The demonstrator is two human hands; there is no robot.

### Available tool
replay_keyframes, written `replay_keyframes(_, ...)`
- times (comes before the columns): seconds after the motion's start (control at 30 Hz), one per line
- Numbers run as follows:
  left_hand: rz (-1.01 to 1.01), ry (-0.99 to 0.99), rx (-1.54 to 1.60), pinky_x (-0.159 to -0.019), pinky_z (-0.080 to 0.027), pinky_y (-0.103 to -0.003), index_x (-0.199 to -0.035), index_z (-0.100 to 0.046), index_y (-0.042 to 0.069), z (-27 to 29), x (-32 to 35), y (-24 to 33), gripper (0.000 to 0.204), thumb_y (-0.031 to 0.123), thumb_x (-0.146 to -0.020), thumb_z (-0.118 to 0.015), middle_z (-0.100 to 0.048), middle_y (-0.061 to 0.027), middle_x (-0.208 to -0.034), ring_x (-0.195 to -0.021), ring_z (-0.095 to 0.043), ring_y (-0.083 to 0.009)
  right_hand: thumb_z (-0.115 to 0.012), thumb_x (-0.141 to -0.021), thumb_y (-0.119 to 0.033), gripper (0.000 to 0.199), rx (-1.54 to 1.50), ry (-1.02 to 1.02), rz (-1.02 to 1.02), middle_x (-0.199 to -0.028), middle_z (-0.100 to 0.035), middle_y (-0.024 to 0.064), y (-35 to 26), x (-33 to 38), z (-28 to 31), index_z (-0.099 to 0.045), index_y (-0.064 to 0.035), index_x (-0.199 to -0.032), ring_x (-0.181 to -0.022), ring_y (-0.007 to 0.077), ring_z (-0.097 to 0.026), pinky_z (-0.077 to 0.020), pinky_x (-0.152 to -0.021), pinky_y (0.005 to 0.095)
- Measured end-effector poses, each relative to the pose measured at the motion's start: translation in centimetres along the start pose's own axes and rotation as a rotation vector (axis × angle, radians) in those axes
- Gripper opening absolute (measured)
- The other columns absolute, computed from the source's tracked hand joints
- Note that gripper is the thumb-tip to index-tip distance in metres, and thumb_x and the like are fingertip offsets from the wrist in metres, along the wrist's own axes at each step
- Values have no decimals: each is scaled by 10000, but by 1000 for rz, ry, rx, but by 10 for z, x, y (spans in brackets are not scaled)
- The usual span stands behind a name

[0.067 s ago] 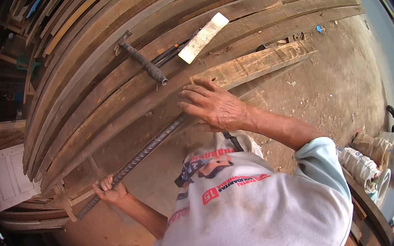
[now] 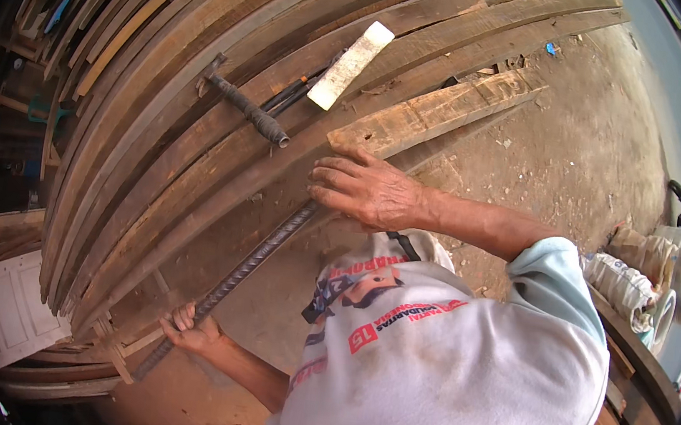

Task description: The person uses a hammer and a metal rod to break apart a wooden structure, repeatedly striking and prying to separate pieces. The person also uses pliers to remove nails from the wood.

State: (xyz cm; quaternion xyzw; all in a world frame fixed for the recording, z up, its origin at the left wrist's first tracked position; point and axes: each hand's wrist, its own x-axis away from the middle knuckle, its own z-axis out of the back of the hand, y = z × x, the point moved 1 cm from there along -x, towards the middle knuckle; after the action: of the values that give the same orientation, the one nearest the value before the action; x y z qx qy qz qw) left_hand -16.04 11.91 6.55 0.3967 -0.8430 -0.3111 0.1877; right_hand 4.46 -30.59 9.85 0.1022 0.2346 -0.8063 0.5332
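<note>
A long, dark ribbed metal bar (image 2: 258, 259) slants from the lower left up toward the middle. Wrapped around its lower part is my left hand (image 2: 194, 332), closed on the bar, whose far lower end runs past my fist. My right hand (image 2: 372, 191) lies over the bar's upper end, fingers curled over it and hiding that end. Just beyond my right hand is the near end of a thick, rough wooden beam (image 2: 440, 110). On the planks ahead rest a hammer (image 2: 243, 105) with a wrapped handle and a whitish rectangular block (image 2: 352, 66).
Long wooden planks (image 2: 152, 166) lie stacked across the left and front. Thin dark tools (image 2: 293, 95) with a bit of orange lie by the block. A white panelled door (image 2: 15, 306) is at lower left. Sacks (image 2: 622, 282) stand on the right beside the dirt floor (image 2: 564, 162).
My right hand has shifted slightly down, and its raised finger has come closer to the others. The left hand and the bar stay almost in place.
</note>
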Motion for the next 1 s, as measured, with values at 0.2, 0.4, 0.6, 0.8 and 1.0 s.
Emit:
replay_keyframes(0.2,-53,-120,4,-597,-366,-266,-760,-361,173,-35,14,1,375,234,-1089,-528,-288,55,-609,-561,-306,-77,-744,-855,-246,572,-58,52,-39,-1210,-599,152,-23,-6,-65,-526,-54,-1348,-1209,332,-592,-451,-1081,476)
replay_keyframes(0.4,-156,-412,-38,-622,-364,-273,-794,-384,149,-113,16,45,339,221,-1104,-500,-329,29,-639,-597,-330,-93,-651,-871,-192,227,-50,115,-43,-861,-582,107,-6,-39,-70,-474,-73,-950,-792,308,-685,-566,-622,443)
replay_keyframes(0.6,-420,-698,21,-659,-379,-275,-819,-398,109,-188,8,144,295,189,-1055,-555,-368,13,-658,-598,-376,-110,-674,-857,-210,260,-168,266,25,-867,-570,94,-53,-86,-47,-479,-80,-969,-770,285,-682,-551,-591,441)
replay_keyframes(0.8,-735,-946,-49,-579,-408,-213,-968,-492,120,-236,32,198,349,412,-1135,-398,-391,81,-699,-565,-403,-43,-661,-858,-166,243,-289,298,68,-801,-566,113,-96,-113,-25,-468,-68,-967,-685,344,-689,-515,-517,487)
replay_keyframes(1.0,-1144,-909,-305,-627,-424,-241,-958,-468,100,-239,45,252,246,288,-1115,-451,-409,78,-722,-598,-444,-59,-651,-848,-153,225,-372,301,122,-768,-592,114,-137,-118,4,-490,-47,-963,-656,347,-710,-538,-503,485)
